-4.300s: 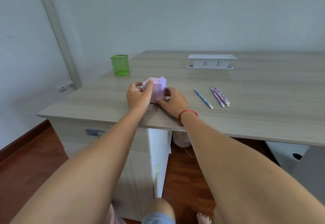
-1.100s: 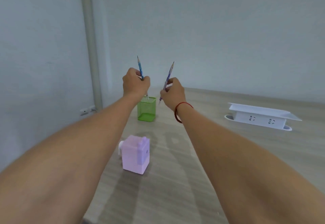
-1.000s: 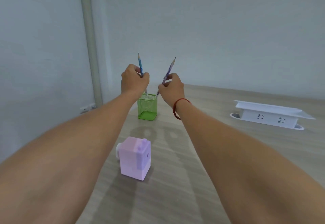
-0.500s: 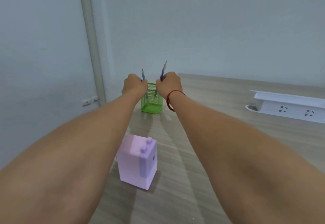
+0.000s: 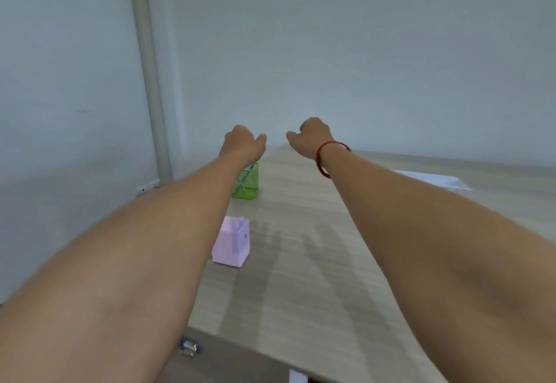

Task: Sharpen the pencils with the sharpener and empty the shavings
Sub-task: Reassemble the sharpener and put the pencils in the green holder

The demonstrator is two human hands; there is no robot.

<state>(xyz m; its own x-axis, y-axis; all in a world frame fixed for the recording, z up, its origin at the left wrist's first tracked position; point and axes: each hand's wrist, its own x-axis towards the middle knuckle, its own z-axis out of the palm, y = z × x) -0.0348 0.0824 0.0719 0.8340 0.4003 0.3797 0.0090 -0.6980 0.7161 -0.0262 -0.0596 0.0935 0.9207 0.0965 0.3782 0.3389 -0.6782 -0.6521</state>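
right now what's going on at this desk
A person reaches both bare arms out over a wooden desk. The left hand and right hand hang in the air above it, fingers loosely curled, holding nothing. Below the left hand stands a green mesh cup with what look like pencils inside. The pink sharpener stands nearer the person, untouched. A white power strip lies off to the right.

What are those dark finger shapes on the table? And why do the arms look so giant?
Head view: they are soft-edged shadows of the left hand and right hand, falling on the table right of the sharpener. Head view: the wide lens stretches the near forearms, and everything is slightly blurred.
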